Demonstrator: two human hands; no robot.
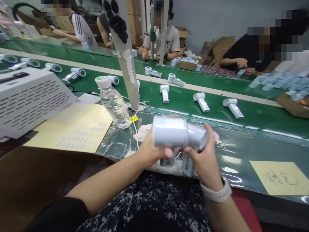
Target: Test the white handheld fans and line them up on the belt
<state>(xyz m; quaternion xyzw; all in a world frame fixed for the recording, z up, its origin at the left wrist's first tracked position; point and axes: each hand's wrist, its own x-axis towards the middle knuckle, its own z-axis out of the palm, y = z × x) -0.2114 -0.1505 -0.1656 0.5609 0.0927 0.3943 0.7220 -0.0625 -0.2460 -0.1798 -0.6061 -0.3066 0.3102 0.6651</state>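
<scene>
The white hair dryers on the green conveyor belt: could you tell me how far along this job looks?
Done, apparently: several dryers lie on the green conveyor belt. In hand: one dryer, held in the left hand and right hand. Left: small pale pieces remain on the yellow card; how many more dryers, I cannot tell.

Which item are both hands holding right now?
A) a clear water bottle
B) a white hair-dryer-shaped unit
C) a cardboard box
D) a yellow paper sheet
B: the left hand and right hand both wrap around the white hair-dryer-shaped unit, while the clear water bottle sits apart from them.
</scene>
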